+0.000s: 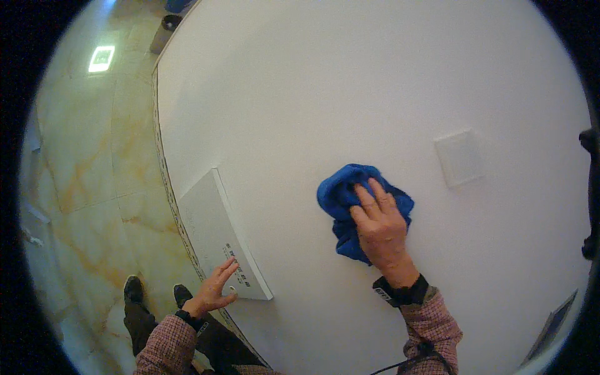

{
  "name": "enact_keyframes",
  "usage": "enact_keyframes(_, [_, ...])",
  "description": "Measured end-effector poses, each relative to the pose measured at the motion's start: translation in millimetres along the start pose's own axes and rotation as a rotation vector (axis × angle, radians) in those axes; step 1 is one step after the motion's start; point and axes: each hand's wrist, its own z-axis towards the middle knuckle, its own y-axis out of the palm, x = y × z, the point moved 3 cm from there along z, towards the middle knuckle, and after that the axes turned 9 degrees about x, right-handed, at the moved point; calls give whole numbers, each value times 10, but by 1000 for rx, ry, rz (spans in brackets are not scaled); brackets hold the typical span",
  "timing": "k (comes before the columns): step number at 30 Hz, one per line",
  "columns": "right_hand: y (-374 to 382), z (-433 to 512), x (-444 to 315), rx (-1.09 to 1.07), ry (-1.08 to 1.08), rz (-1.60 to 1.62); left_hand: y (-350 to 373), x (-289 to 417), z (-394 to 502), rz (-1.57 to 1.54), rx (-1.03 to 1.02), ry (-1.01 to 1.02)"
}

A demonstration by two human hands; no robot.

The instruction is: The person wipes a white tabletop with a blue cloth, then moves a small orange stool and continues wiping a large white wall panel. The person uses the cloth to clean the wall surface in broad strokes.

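My right hand [382,234] presses a bunched blue cloth [347,192] flat against a white wall [300,108], its fingers spread over the folds. Lower left, my left hand [220,286] is held with fingers apart over the lower end of a white panel [206,211] that stands out from the wall and bears dark writing. Whether its fingertips touch the panel cannot be told. To the right of the cloth, a square clear plate or cover [459,159] sits on the wall. Both wrists wear black bands.
A baseboard [161,154] runs along the wall's foot beside a glossy marble-patterned tile floor [89,164]. A bin [164,35] stands by the wall at the top left. My dark shoes [134,288] are on the floor. A dark flat object [551,328] shows at lower right.
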Motion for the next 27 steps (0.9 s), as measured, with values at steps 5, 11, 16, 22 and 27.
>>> enact_keyframes(5, [-680, -359, 450, 63, 103, -150, 83, 674, 467, 37, 24, 124])
enact_keyframes(11, [-1497, -1003, 943, 99, 186, -306, 438, 1698, 1326, 28, 31, 410])
enact_keyframes(16, [-2098, -1037, 1764, 362, 521, -455, 817, 2239, 1328, 38, 26, 537])
enact_keyframes(22, [-1640, 121, 2136, 363, 499, -512, 1064, 2417, 1268, 204, 76, 576])
enact_keyframes(27, [-1190, 932, 1756, 50, 500, -294, 1095, 2391, 1264, 299, 30, 586])
